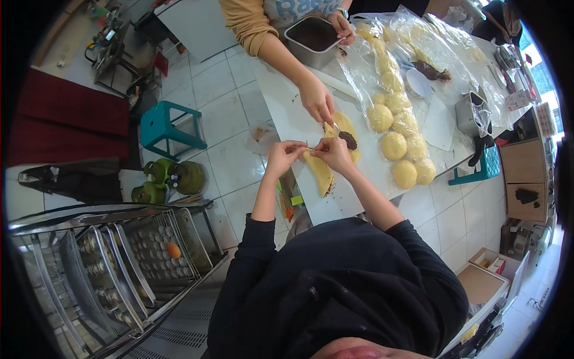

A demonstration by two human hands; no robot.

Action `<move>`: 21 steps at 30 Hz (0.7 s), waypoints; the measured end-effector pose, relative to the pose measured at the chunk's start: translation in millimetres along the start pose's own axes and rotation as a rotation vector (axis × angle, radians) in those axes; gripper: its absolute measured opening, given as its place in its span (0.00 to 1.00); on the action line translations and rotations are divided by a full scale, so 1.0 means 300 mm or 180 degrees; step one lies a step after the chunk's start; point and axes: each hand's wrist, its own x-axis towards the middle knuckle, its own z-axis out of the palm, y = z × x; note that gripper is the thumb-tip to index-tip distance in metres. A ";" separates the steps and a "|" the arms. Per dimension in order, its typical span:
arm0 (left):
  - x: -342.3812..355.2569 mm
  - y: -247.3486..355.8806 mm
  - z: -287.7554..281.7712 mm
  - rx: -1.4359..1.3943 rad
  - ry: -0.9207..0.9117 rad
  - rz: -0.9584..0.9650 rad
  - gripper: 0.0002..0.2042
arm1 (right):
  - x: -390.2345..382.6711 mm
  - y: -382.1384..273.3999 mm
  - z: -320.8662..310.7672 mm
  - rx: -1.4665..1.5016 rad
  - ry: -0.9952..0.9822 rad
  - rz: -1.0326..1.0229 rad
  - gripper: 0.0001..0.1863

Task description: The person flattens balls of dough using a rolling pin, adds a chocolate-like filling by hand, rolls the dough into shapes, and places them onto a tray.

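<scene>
A long piece of yellow dough (319,173) lies on the white tabletop, with dark crumbs beside its near end. My left hand (284,158) pinches its far end between the fingertips. Close beside it, my right hand (334,154) also pinches the dough's edge, hiding part of it. Just beyond lies a flattened yellow dough piece (345,121) with a dark brown filling (348,140) on it. Another person's hand (317,99) reaches over that piece with what looks like a spoon, mostly hidden. The person's other hand (342,29) holds the rim of a metal container (299,52).
Several round dough balls (393,145) line the table under clear plastic. A square metal tin (472,113) stands at the right edge. On the floor at left are a teal stool (170,128) and green gas cylinders (158,173). A tray rack (119,269) stands near left.
</scene>
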 end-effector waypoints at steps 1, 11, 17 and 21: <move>0.003 0.002 -0.005 -0.0165 0.0074 -0.0017 0.05 | -0.003 0.000 0.008 0.0146 0.0074 -0.0217 0.08; 0.047 0.045 0.019 0.0841 0.0561 0.0612 0.07 | -0.041 -0.021 0.046 -0.0754 0.0642 -0.0824 0.10; 0.058 0.029 0.032 0.1161 0.0444 0.0626 0.11 | -0.259 0.056 0.014 -0.2130 0.0066 -0.1298 0.27; -0.017 0.126 0.104 0.2015 0.1101 0.1143 0.10 | -0.314 0.113 -0.039 -0.1908 0.0477 -0.1798 0.30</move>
